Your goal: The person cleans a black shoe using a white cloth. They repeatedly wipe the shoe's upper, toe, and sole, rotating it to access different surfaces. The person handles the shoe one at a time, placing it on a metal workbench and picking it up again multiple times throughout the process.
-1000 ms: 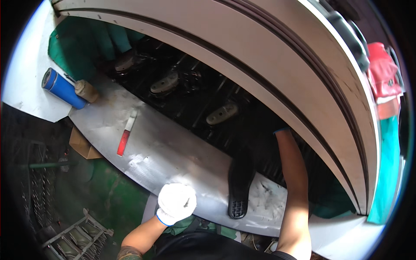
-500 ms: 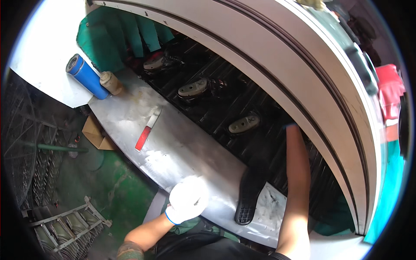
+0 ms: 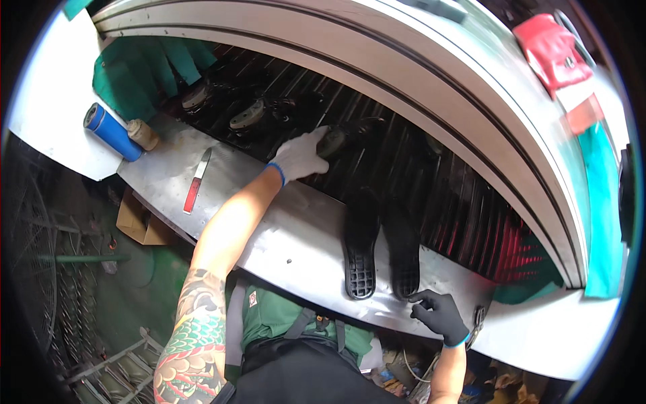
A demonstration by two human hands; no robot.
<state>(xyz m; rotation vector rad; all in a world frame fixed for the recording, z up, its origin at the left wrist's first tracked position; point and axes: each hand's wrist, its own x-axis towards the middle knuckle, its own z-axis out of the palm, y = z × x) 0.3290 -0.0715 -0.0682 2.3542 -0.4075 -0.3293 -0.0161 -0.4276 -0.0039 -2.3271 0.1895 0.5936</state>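
My left hand (image 3: 299,158), in a white glove with a blue cuff, reaches over the dark slatted conveyor. Its fingers close around the near end of a dark shoe on a last (image 3: 335,143). In a black glove, my right hand (image 3: 439,315) pinches at the heel edge of a black shoe sole (image 3: 405,266). Beside it lies another black shoe sole (image 3: 361,262) with a grid-patterned heel. Both soles rest on the metal ledge (image 3: 289,229), their far ends reaching toward the conveyor.
Two more dark shoes on lasts, one with a pale oval top (image 3: 247,116), sit farther left on the conveyor. A red-handled knife (image 3: 196,185), blue cylinder (image 3: 113,132) and beige bottle (image 3: 142,135) occupy the ledge's left. A pale curved hood (image 3: 377,40) arches over the conveyor.
My left hand has moved from above the ledge onto a shoe on the conveyor. My right hand has drawn back from the conveyor to the soles. A second sole now shows; the view has shifted.
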